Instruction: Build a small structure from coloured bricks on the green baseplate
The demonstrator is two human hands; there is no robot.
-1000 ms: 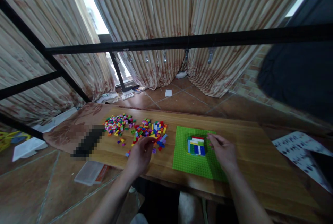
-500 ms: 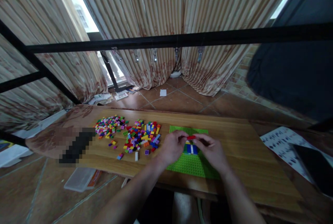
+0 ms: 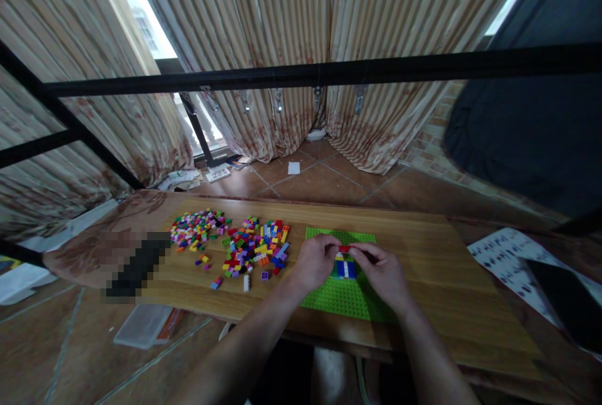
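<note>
A small red brick (image 3: 345, 249) is pinched between my two hands above the far half of a green baseplate (image 3: 336, 300). My left hand (image 3: 314, 262) grips its left end with closed fingertips. At the other end, the thumb and fingers of my right hand (image 3: 380, 267) close on it. Just below the red brick, a blue build with a white stripe (image 3: 346, 269) sits on the baseplate, and a bit of yellow shows at its top. My fingers partly cover the build, so whether the red brick touches it I cannot tell.
Left of the baseplate lie a pile of mixed bricks (image 3: 256, 247) and a pile of smaller pieces (image 3: 197, 228) on the wooden table (image 3: 446, 286). A black bar (image 3: 282, 76) crosses in front of the curtains. A dark phone-like slab (image 3: 562, 301) rests on a printed sheet (image 3: 501, 254) at right.
Both hands stay at the same place over the baseplate, with the red brick still between them. The fingers of my right hand have shifted slightly; the view has moved a little.
</note>
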